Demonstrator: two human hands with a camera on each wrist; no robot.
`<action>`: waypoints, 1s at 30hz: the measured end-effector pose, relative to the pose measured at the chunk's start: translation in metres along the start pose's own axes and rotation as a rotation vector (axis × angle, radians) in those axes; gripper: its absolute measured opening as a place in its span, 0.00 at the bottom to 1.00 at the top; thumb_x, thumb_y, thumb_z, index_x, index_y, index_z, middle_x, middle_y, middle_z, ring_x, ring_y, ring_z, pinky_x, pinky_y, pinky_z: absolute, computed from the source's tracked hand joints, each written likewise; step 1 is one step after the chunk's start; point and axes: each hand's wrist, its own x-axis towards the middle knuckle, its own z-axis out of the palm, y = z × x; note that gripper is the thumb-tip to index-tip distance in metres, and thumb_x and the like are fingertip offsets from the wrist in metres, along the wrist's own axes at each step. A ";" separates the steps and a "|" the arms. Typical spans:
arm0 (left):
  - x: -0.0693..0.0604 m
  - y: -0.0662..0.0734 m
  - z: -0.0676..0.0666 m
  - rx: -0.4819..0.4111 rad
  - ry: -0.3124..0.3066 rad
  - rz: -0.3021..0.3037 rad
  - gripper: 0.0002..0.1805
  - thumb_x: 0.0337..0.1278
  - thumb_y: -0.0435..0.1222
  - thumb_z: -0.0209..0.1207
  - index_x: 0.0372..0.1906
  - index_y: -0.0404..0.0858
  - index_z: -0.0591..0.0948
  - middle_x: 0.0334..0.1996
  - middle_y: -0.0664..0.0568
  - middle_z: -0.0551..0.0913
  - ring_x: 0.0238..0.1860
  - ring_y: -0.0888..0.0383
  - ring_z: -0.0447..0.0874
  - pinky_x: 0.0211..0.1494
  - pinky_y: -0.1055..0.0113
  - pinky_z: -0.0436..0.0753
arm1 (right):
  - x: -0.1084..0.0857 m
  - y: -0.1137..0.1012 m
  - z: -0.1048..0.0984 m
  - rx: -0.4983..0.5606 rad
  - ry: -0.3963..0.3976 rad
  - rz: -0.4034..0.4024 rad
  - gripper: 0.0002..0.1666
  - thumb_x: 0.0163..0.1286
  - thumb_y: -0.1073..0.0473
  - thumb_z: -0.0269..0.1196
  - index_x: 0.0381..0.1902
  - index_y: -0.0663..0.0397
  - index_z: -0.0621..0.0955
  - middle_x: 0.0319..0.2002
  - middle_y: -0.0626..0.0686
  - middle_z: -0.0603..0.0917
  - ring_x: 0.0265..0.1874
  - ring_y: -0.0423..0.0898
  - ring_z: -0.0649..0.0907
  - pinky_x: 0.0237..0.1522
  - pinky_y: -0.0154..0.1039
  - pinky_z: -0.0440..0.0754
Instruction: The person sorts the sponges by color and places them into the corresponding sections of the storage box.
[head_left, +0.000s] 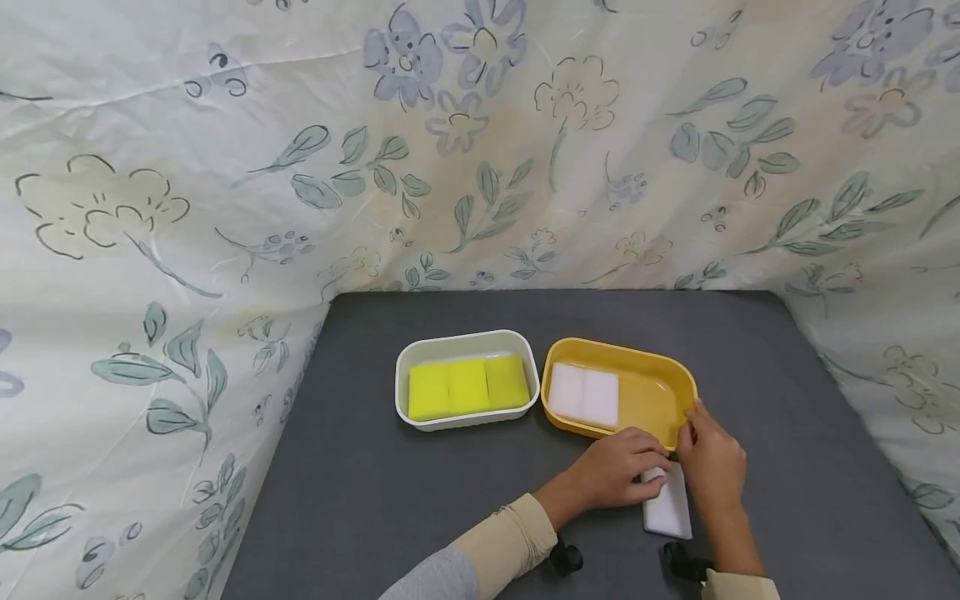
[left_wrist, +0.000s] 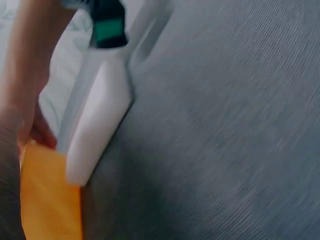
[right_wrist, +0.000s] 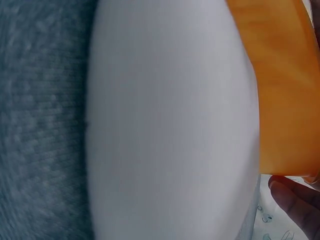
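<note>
My right hand (head_left: 714,462) pinches the right front corner of an orange plastic tray (head_left: 651,400); its fingers (right_wrist: 295,200) meet the tray at the lower right of the right wrist view. My left hand (head_left: 618,471), fingers bent, is at the tray's front edge, over the far end of a white sponge-like block (head_left: 667,508). Whether it grips the tray or the block is hidden. That block (right_wrist: 172,120) lies on the dark mat, its far end by the tray. Two more white blocks (head_left: 583,395) lie side by side in the tray's left half.
Left of the orange tray stands a white tray (head_left: 422,423) holding three yellow blocks (head_left: 468,387). Black wrist mounts (head_left: 566,557) show under both wrists. Flowered cloth (head_left: 480,167) hangs behind and at the sides of the dark grey mat (head_left: 360,517).
</note>
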 end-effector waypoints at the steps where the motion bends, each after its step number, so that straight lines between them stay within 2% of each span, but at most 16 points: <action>1: 0.000 0.004 0.000 0.009 -0.013 -0.004 0.11 0.63 0.43 0.63 0.46 0.45 0.88 0.47 0.58 0.85 0.55 0.64 0.77 0.70 0.77 0.57 | 0.000 0.000 0.000 -0.001 0.000 0.001 0.11 0.62 0.74 0.62 0.42 0.77 0.84 0.51 0.71 0.82 0.26 0.70 0.83 0.22 0.62 0.77; 6: -0.004 0.015 0.004 0.062 -0.029 -0.020 0.13 0.61 0.48 0.65 0.45 0.47 0.88 0.47 0.60 0.86 0.59 0.60 0.76 0.73 0.71 0.57 | 0.001 0.000 0.000 -0.005 0.000 0.001 0.12 0.64 0.73 0.60 0.42 0.77 0.84 0.51 0.71 0.82 0.22 0.70 0.81 0.20 0.62 0.76; 9: -0.009 0.023 0.008 0.042 -0.043 -0.034 0.13 0.61 0.48 0.65 0.46 0.48 0.88 0.48 0.60 0.85 0.59 0.62 0.75 0.72 0.73 0.56 | 0.001 0.000 0.001 -0.010 -0.007 0.014 0.12 0.64 0.73 0.60 0.43 0.77 0.84 0.51 0.71 0.81 0.21 0.69 0.81 0.22 0.63 0.76; 11: -0.012 0.030 0.012 -0.005 -0.079 -0.054 0.13 0.62 0.48 0.64 0.47 0.48 0.87 0.50 0.60 0.84 0.58 0.64 0.75 0.70 0.76 0.56 | 0.001 0.000 0.001 -0.008 -0.008 0.015 0.13 0.64 0.73 0.60 0.44 0.77 0.84 0.52 0.71 0.81 0.20 0.69 0.80 0.21 0.63 0.76; 13: -0.015 0.037 0.015 -0.024 -0.142 -0.089 0.16 0.64 0.51 0.63 0.51 0.49 0.85 0.54 0.60 0.82 0.59 0.66 0.73 0.69 0.78 0.57 | 0.001 0.000 0.000 -0.006 -0.006 0.015 0.13 0.64 0.73 0.60 0.44 0.77 0.84 0.52 0.70 0.81 0.22 0.70 0.81 0.23 0.64 0.76; 17: -0.020 0.045 0.020 -0.020 -0.271 -0.179 0.21 0.65 0.56 0.60 0.57 0.53 0.82 0.62 0.58 0.75 0.65 0.64 0.67 0.70 0.75 0.55 | 0.001 -0.001 0.000 -0.007 -0.002 0.020 0.13 0.64 0.73 0.60 0.44 0.76 0.84 0.52 0.70 0.81 0.29 0.72 0.83 0.26 0.65 0.77; 19: -0.021 0.046 0.021 -0.005 -0.315 -0.214 0.21 0.66 0.58 0.58 0.58 0.55 0.81 0.64 0.58 0.72 0.67 0.64 0.64 0.70 0.73 0.54 | 0.001 -0.002 0.000 -0.009 -0.004 0.028 0.13 0.64 0.73 0.60 0.44 0.76 0.84 0.52 0.70 0.81 0.32 0.72 0.83 0.29 0.66 0.78; 23: -0.022 0.045 0.021 0.003 -0.344 -0.232 0.22 0.65 0.59 0.59 0.58 0.56 0.81 0.66 0.57 0.70 0.69 0.61 0.62 0.71 0.71 0.52 | 0.000 -0.001 0.001 -0.012 -0.005 0.036 0.12 0.64 0.73 0.60 0.44 0.77 0.84 0.52 0.70 0.81 0.34 0.72 0.84 0.29 0.65 0.78; 26: -0.023 0.043 0.023 0.015 -0.353 -0.239 0.23 0.62 0.60 0.60 0.58 0.58 0.81 0.68 0.56 0.68 0.71 0.59 0.59 0.72 0.69 0.52 | 0.000 -0.001 0.001 -0.013 -0.004 0.035 0.12 0.65 0.72 0.60 0.44 0.76 0.84 0.52 0.69 0.81 0.31 0.71 0.83 0.27 0.64 0.78; 30: -0.025 0.040 0.025 0.016 -0.374 -0.278 0.26 0.59 0.63 0.61 0.59 0.60 0.79 0.73 0.54 0.62 0.73 0.59 0.54 0.72 0.68 0.52 | 0.000 -0.001 0.001 -0.011 -0.007 0.037 0.13 0.65 0.72 0.60 0.44 0.76 0.84 0.53 0.69 0.81 0.26 0.71 0.82 0.24 0.64 0.76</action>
